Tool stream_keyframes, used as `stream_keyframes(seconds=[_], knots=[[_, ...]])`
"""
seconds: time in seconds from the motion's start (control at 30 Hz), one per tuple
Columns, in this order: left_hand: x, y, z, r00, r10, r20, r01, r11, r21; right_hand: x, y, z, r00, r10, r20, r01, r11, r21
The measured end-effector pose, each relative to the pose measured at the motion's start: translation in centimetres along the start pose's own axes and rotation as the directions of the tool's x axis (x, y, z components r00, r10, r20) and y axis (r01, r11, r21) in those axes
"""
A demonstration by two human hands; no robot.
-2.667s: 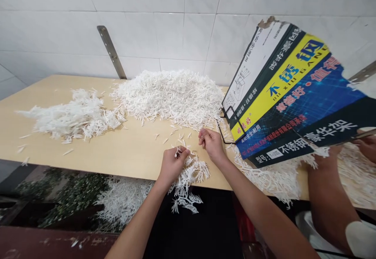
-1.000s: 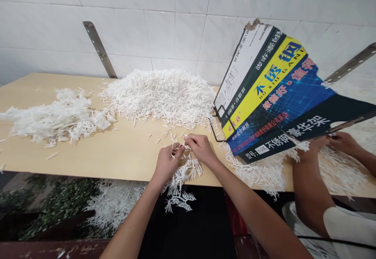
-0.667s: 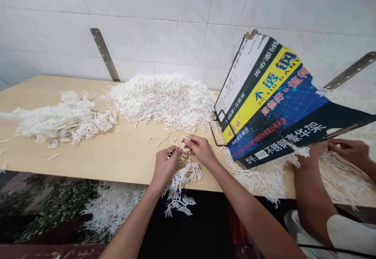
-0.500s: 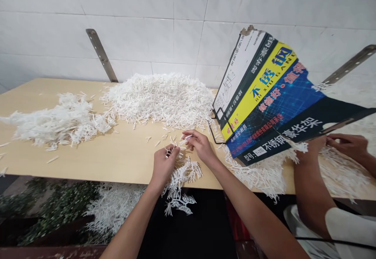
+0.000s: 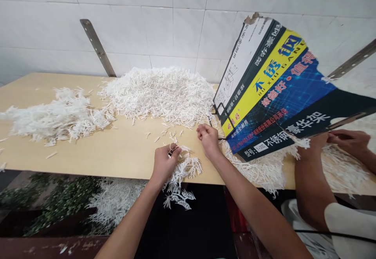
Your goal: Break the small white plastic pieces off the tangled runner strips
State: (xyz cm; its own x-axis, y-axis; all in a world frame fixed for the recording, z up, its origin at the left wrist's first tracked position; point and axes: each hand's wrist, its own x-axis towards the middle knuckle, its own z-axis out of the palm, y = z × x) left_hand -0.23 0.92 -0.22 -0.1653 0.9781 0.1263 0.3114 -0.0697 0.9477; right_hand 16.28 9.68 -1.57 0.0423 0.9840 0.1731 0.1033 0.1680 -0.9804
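Note:
My left hand (image 5: 166,163) is closed in a pinch on a white branched plastic sprig (image 5: 172,150) above the front part of the table. Below and beside it, a bunch of the same white sprigs (image 5: 188,167) lies over the table's front edge, some hanging down. My right hand (image 5: 208,139) is apart from the left, to its right, with the fingers curled together. Whatever those fingers hold, if anything, is hidden. Small loose white pieces (image 5: 173,133) are scattered between my hands and a large heap of white pieces (image 5: 164,92) at the back.
Another white pile (image 5: 55,116) lies on the left of the wooden table (image 5: 117,153). A printed cardboard panel (image 5: 273,94) stands at the right, with more white sprigs (image 5: 258,173) under it. Beyond it a co-worker's hands (image 5: 346,141) are busy. White sprigs (image 5: 114,200) and greenery (image 5: 64,200) sit below the table.
My right hand met the left at the sprig, then opened its fingers slightly and drew away to the right, closing again. My left hand keeps its pinch, almost in place.

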Motion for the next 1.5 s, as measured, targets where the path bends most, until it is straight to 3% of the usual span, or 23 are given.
stream_keyframes(seconds=[0.07, 0.17, 0.3, 0.37, 0.43, 0.53, 0.6, 0.63, 0.83, 0.93, 1.03, 1.17, 1.3, 1.43, 1.5], knots=[[-0.1, -0.1, 0.0, 1.0, -0.008, -0.013, 0.008, 1.0, 0.006, 0.2, -0.1, 0.0, 0.999, -0.034, 0.006, 0.034, 0.999, -0.01], [-0.2, 0.0, 0.0, 0.997, -0.031, -0.065, 0.029, 0.999, -0.029, -0.2, -1.2, 0.1, 0.972, -0.104, 0.21, 0.117, 0.992, -0.051], [0.1, 0.4, 0.2, 0.997, -0.047, -0.068, 0.043, 0.997, -0.061, -1.3, -2.7, 0.1, 0.872, -0.053, 0.486, 0.095, 0.993, -0.062], [0.2, 0.4, 0.2, 0.998, -0.035, -0.046, 0.033, 0.998, -0.047, -1.6, -2.8, 0.2, 0.843, -0.042, 0.536, 0.113, 0.988, -0.101], [0.3, 0.4, 0.3, 1.0, -0.006, -0.027, 0.005, 1.0, -0.009, -1.4, -2.4, 0.2, 0.878, -0.045, 0.477, 0.102, 0.99, -0.095], [0.2, 0.3, 0.3, 1.0, 0.013, -0.028, -0.012, 0.999, 0.05, -0.5, -1.4, 0.1, 0.97, -0.007, 0.244, -0.009, 0.998, 0.062], [0.2, 0.2, 0.2, 1.0, 0.002, -0.031, -0.001, 0.999, 0.045, -0.1, -1.0, 0.0, 0.993, 0.049, 0.111, -0.068, 0.982, 0.176], [0.1, 0.1, 0.2, 0.999, -0.009, -0.03, 0.01, 1.0, 0.02, 0.0, -1.0, -0.1, 0.993, 0.063, 0.097, -0.08, 0.978, 0.19], [0.4, 0.2, 0.3, 0.991, -0.134, -0.025, 0.124, 0.96, -0.252, -1.2, -2.5, 0.3, 0.94, -0.108, 0.323, 0.134, 0.989, -0.061], [0.5, 0.1, 0.4, 0.984, -0.18, 0.012, 0.173, 0.922, -0.346, -1.5, -3.0, 0.4, 0.906, -0.102, 0.41, 0.13, 0.991, -0.04], [0.5, -0.1, 0.4, 0.981, -0.192, 0.014, 0.185, 0.922, -0.339, -1.6, -3.1, 0.5, 0.885, -0.061, 0.461, 0.119, 0.988, -0.099], [0.3, 0.1, 0.4, 0.99, -0.136, 0.025, 0.139, 0.967, -0.213, -1.6, -2.8, 0.6, 0.896, -0.002, 0.443, 0.077, 0.986, -0.151], [0.2, 0.8, 0.5, 0.997, -0.052, 0.053, 0.056, 0.996, -0.067, -1.6, -2.4, 0.3, 0.921, 0.014, 0.39, 0.007, 0.999, -0.052], [0.3, 0.9, 0.6, 0.997, -0.024, 0.077, 0.023, 1.0, 0.01, -1.1, -1.8, -0.1, 0.966, 0.054, 0.254, -0.078, 0.993, 0.086], [0.3, 0.6, 0.5, 0.998, -0.026, 0.057, 0.025, 1.0, 0.014, -0.5, -1.3, -0.3, 0.989, 0.063, 0.131, -0.087, 0.978, 0.187]])
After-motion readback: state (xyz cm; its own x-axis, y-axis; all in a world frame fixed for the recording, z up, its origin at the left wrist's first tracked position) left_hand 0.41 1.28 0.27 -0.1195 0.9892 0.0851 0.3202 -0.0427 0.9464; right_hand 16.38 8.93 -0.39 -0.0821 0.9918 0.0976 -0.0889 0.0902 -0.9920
